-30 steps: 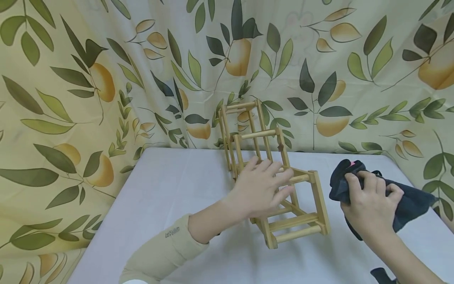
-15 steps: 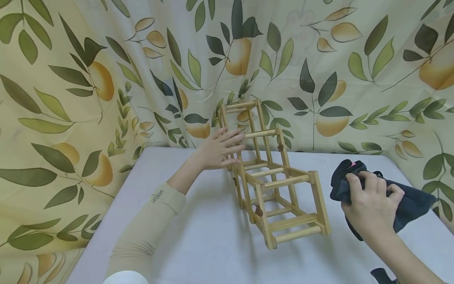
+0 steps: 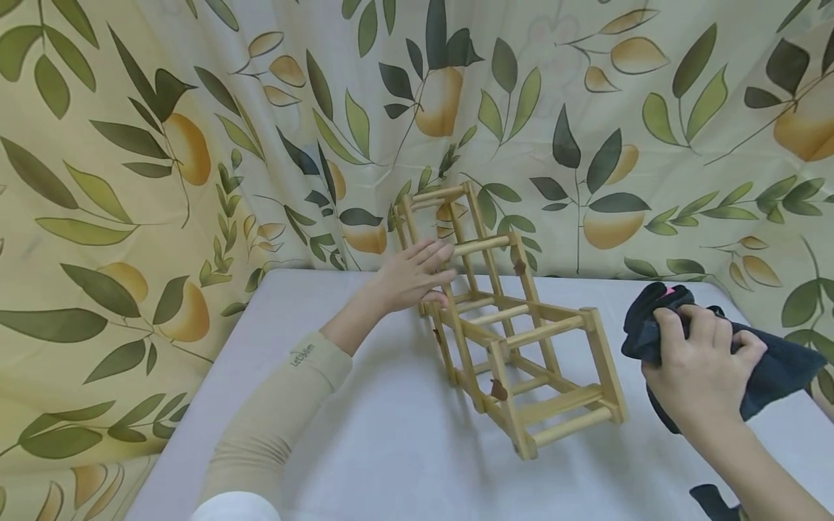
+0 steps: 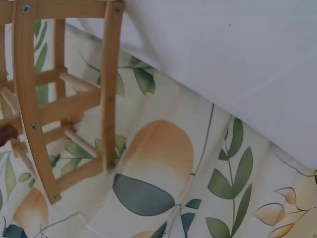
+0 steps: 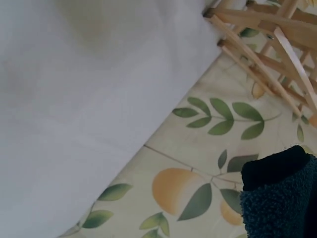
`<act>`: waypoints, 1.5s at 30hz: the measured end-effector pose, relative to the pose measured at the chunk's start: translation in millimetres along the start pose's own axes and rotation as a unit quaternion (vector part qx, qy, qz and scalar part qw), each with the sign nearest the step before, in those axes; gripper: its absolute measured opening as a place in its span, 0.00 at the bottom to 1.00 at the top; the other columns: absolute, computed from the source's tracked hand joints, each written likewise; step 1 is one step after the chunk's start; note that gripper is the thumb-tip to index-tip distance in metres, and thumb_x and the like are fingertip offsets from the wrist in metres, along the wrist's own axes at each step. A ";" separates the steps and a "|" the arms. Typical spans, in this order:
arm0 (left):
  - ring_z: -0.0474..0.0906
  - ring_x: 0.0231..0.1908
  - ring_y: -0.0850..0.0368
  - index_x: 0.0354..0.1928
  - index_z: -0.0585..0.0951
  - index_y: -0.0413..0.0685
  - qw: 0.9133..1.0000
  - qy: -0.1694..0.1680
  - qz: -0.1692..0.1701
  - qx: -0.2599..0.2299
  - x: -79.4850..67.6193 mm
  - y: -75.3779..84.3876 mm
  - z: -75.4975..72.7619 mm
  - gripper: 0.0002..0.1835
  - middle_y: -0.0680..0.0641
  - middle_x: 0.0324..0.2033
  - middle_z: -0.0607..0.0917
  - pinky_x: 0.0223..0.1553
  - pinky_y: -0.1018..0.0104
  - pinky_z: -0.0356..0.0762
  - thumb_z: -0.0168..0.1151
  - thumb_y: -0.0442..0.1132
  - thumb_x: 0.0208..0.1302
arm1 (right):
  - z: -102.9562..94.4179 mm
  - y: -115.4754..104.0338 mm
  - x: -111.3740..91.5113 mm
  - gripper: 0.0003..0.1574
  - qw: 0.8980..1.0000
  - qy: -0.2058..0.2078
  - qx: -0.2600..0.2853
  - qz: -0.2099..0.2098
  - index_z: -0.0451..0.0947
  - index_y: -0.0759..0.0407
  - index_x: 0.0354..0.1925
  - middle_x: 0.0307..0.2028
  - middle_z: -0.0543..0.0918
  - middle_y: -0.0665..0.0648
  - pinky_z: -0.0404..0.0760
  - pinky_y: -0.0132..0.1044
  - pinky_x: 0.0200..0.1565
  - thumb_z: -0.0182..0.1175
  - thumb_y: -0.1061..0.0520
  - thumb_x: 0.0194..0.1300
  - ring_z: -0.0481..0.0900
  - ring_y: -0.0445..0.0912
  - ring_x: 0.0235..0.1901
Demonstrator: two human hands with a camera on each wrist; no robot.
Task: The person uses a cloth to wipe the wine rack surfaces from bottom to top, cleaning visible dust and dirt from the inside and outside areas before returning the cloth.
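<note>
Head view: an open-barred, pale wooden rack (image 3: 546, 332) sits centre frame on a white-covered table (image 3: 384, 441). The left hand (image 3: 412, 278) lies against its left side; whether it grips is unclear. At right, the right hand (image 3: 705, 370) clutches bunched dark navy cloth (image 3: 782, 365). Left wrist: rack upper left. Right wrist: rack upper right, cloth lower right.

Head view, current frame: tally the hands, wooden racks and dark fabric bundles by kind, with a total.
Hands: 2 (left hand, right hand)
Wooden rack: 1
Dark fabric bundle, held in the right hand: 1, though I cannot tell whether it is several pieces
Total: 4
</note>
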State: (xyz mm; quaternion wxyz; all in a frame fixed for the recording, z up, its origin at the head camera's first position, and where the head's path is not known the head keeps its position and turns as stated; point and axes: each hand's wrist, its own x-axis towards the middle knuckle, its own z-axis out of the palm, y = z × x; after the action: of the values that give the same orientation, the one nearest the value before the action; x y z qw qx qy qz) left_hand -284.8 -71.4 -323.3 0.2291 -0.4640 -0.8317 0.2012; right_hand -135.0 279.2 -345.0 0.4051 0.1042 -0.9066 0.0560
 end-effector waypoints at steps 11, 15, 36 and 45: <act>0.61 0.56 0.48 0.42 0.66 0.53 0.993 0.106 -0.011 0.044 0.4 19.2 0.7 0.25 0.41 0.55 0.62 0.65 0.60 0.49 0.38 0.66 0.58 | -13.8 13.8 3.3 0.37 0.999 0.003 -0.013 0.035 0.62 0.70 0.47 0.46 0.62 0.79 0.48 0.68 0.48 0.60 0.71 0.32 0.58 0.73 0.46; 0.62 0.52 0.50 0.38 0.66 0.52 0.987 0.145 -0.030 0.058 -1.8 27.2 -0.1 0.25 0.42 0.51 0.62 0.62 0.60 0.54 0.35 0.66 0.59 | -16.9 14.1 3.6 0.38 0.999 -0.003 -0.014 0.043 0.62 0.70 0.48 0.47 0.62 0.79 0.47 0.68 0.49 0.60 0.71 0.33 0.58 0.73 0.47; 0.61 0.46 0.50 0.37 0.65 0.52 0.966 0.132 -0.174 0.136 11.3 70.6 -15.8 0.25 0.45 0.45 0.67 0.52 0.60 0.59 0.35 0.66 0.62 | -13.7 12.6 1.6 0.36 0.998 -0.007 0.002 0.063 0.62 0.71 0.48 0.47 0.61 0.78 0.46 0.67 0.50 0.60 0.71 0.35 0.56 0.71 0.48; 0.60 0.46 0.52 0.36 0.65 0.53 0.957 0.097 -0.228 0.154 22.5 78.8 -19.2 0.24 0.46 0.46 0.64 0.52 0.62 0.56 0.33 0.66 0.62 | -8.3 10.9 -0.4 0.33 0.999 0.016 0.013 0.050 0.63 0.70 0.48 0.46 0.62 0.78 0.46 0.66 0.47 0.58 0.69 0.38 0.58 0.71 0.46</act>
State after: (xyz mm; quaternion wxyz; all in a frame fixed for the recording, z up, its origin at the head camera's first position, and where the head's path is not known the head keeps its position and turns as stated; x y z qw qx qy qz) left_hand -230.7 -11.2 -346.4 0.4173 -0.2388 -0.8480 0.2230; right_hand -131.4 291.4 -339.9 0.4147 0.0633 -0.9033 0.0896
